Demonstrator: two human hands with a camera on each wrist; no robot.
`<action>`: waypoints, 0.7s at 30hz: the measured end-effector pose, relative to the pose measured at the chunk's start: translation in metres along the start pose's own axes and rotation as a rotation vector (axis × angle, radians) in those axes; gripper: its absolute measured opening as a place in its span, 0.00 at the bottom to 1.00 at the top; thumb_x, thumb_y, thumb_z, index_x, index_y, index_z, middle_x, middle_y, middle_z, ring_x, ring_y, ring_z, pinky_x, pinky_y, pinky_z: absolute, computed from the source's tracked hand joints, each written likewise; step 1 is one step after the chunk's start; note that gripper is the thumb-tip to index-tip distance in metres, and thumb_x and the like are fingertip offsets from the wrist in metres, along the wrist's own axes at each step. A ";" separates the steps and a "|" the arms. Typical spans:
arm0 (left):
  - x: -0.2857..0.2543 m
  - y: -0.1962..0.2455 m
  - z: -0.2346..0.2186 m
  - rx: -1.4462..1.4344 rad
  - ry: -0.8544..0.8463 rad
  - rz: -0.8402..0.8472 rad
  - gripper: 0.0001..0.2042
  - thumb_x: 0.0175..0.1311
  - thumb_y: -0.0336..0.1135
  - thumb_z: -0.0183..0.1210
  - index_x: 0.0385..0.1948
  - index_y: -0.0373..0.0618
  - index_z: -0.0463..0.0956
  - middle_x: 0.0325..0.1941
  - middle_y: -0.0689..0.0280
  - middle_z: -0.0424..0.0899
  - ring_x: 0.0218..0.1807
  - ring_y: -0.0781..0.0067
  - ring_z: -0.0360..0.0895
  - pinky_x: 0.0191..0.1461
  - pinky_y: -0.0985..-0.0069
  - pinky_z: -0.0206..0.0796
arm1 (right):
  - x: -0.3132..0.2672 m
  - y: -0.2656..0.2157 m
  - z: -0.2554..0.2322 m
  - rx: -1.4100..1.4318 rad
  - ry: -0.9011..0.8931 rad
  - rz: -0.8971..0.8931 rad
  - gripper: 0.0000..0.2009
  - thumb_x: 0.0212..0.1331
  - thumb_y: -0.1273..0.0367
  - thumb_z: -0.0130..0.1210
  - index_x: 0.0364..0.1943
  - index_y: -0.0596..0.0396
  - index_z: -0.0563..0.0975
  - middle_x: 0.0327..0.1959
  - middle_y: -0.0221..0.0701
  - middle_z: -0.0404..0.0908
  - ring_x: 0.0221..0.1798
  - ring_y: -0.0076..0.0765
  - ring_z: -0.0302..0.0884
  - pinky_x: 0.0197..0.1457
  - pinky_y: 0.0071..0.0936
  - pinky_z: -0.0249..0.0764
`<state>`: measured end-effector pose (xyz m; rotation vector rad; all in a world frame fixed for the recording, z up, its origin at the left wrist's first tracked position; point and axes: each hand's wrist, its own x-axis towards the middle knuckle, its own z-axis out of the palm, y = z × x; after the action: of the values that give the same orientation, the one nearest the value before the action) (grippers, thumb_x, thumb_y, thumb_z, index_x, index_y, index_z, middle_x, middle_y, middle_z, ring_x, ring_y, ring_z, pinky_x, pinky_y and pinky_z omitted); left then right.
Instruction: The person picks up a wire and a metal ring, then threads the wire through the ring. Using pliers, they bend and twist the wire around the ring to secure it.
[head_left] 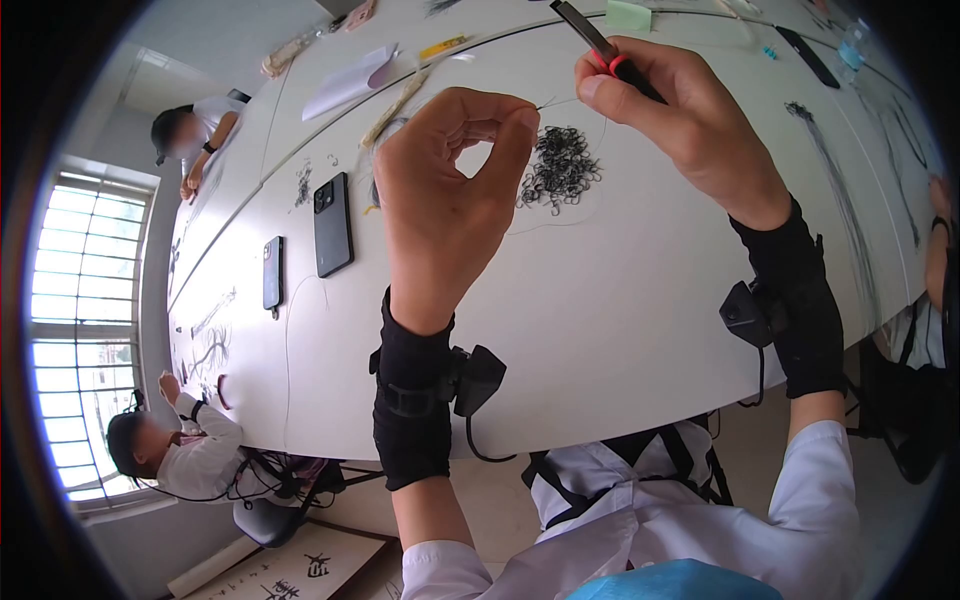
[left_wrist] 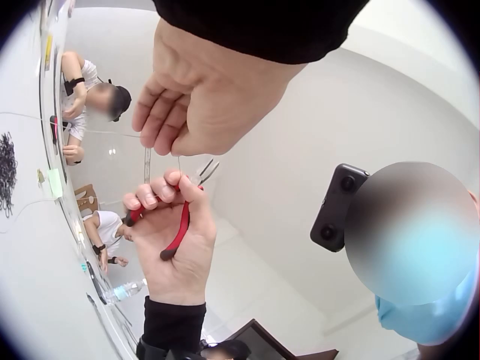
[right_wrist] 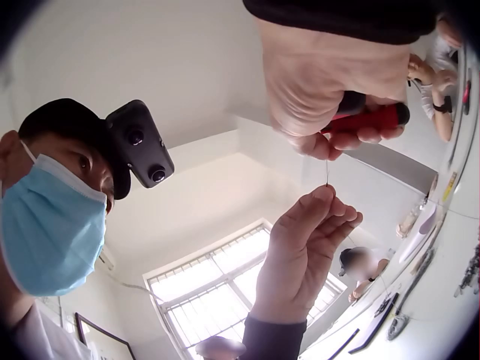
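Note:
My left hand (head_left: pixel 450 190) is raised over the table, thumb and forefinger pinching a thin thread (right_wrist: pixel 327 171). A tiny dark tip shows at those fingertips; its kind is too small to tell. To the right, my right hand (head_left: pixel 690 125) holds pliers (head_left: pixel 590 35) with red and black handles, their metal nose pointing up and left. In the right wrist view the thread runs between the fingertips of both hands. Below, on the white table (head_left: pixel 600 330), lies a heap of small black hooks (head_left: pixel 562 170), partly hidden behind the left hand.
Two phones, a larger black one (head_left: pixel 334 225) and a smaller one (head_left: pixel 273 272), lie left of the hands. White paper (head_left: pixel 350 82) and a yellow cutter (head_left: pixel 443 46) are farther back. Long thread bundles (head_left: pixel 840 190) and a water bottle (head_left: pixel 853 48) are at right. Other people sit around the table.

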<state>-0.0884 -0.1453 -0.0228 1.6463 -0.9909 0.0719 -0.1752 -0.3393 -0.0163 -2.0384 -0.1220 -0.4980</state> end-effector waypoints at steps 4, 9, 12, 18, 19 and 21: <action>0.000 0.004 0.000 -0.027 -0.039 -0.026 0.07 0.65 0.26 0.64 0.39 0.31 0.81 0.35 0.60 0.87 0.38 0.75 0.84 0.51 0.79 0.75 | 0.000 0.001 0.002 -0.036 0.041 -0.040 0.14 0.67 0.57 0.55 0.35 0.54 0.77 0.28 0.23 0.71 0.36 0.22 0.67 0.47 0.22 0.64; -0.001 0.006 -0.001 -0.068 -0.040 -0.075 0.07 0.65 0.25 0.64 0.39 0.30 0.81 0.35 0.60 0.87 0.37 0.75 0.84 0.49 0.80 0.75 | 0.000 -0.001 -0.001 -0.058 0.011 -0.044 0.14 0.67 0.58 0.56 0.35 0.55 0.77 0.28 0.22 0.71 0.34 0.21 0.67 0.46 0.22 0.65; 0.000 0.005 0.001 -0.102 0.013 -0.097 0.05 0.61 0.24 0.65 0.35 0.31 0.81 0.32 0.63 0.86 0.35 0.78 0.83 0.47 0.80 0.75 | -0.002 -0.007 -0.005 -0.095 -0.066 -0.045 0.14 0.66 0.58 0.56 0.35 0.56 0.77 0.27 0.23 0.72 0.33 0.21 0.67 0.44 0.22 0.65; -0.002 0.002 0.006 0.003 0.007 -0.005 0.03 0.57 0.23 0.65 0.31 0.34 0.82 0.29 0.65 0.86 0.34 0.79 0.83 0.45 0.80 0.74 | -0.007 -0.012 0.004 -0.131 -0.004 -0.114 0.14 0.66 0.59 0.56 0.35 0.57 0.77 0.27 0.24 0.71 0.32 0.22 0.66 0.41 0.22 0.65; -0.002 0.003 0.007 0.016 -0.006 0.004 0.03 0.56 0.22 0.66 0.31 0.35 0.82 0.29 0.66 0.86 0.34 0.79 0.83 0.44 0.80 0.73 | -0.005 -0.017 0.000 -0.099 -0.033 -0.062 0.14 0.66 0.59 0.56 0.35 0.57 0.77 0.27 0.24 0.71 0.32 0.22 0.65 0.41 0.22 0.64; -0.003 0.005 0.007 0.049 -0.037 0.022 0.03 0.55 0.22 0.66 0.30 0.35 0.82 0.28 0.66 0.86 0.34 0.79 0.83 0.44 0.80 0.73 | -0.003 -0.015 -0.001 -0.047 -0.033 -0.033 0.14 0.67 0.59 0.56 0.35 0.57 0.76 0.27 0.23 0.70 0.32 0.22 0.65 0.41 0.22 0.63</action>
<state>-0.0966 -0.1497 -0.0231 1.6867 -1.0429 0.0806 -0.1820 -0.3322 -0.0051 -2.0941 -0.1659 -0.4923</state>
